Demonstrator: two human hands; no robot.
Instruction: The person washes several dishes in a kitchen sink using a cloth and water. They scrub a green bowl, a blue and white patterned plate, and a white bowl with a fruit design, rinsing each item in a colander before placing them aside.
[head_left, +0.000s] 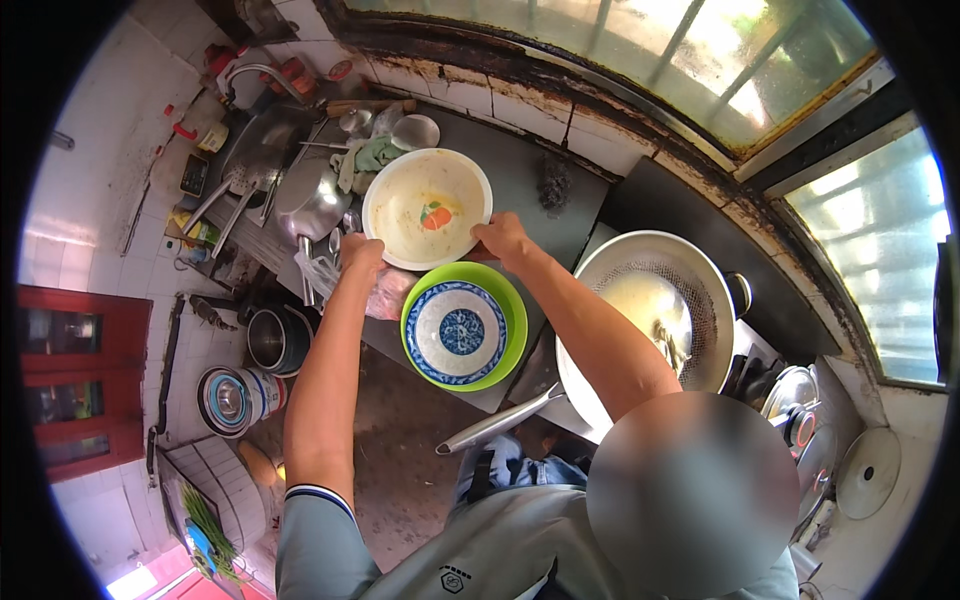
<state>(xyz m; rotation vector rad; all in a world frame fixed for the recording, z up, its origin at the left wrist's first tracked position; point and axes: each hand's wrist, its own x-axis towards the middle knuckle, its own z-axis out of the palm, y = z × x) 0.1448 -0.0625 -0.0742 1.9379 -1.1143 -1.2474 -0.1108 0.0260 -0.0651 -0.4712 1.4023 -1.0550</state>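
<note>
Between my two hands is a wide cream-coloured basin (405, 232) with an orange fruit printed on its bottom and small stains inside. My left hand (361, 253) grips its near-left rim, and my right hand (501, 236) has hold of the near-right rim. Just this side of the basin, a bright green plastic basin (516, 322) sits at the counter's front edge. A blue-and-white patterned bowl (427, 358) rests inside it. A pinkish plastic bag (392, 294) lies between my left hand and the green basin.
A wok (570, 394) with liquid stands to the right, its long handle (495, 424) jutting past the counter edge. Steel scouring wool (555, 184) lies on the grey counter (517, 142). An upturned saucepan (309, 196), cloths (375, 155) and a sink (274, 135) are at the left.
</note>
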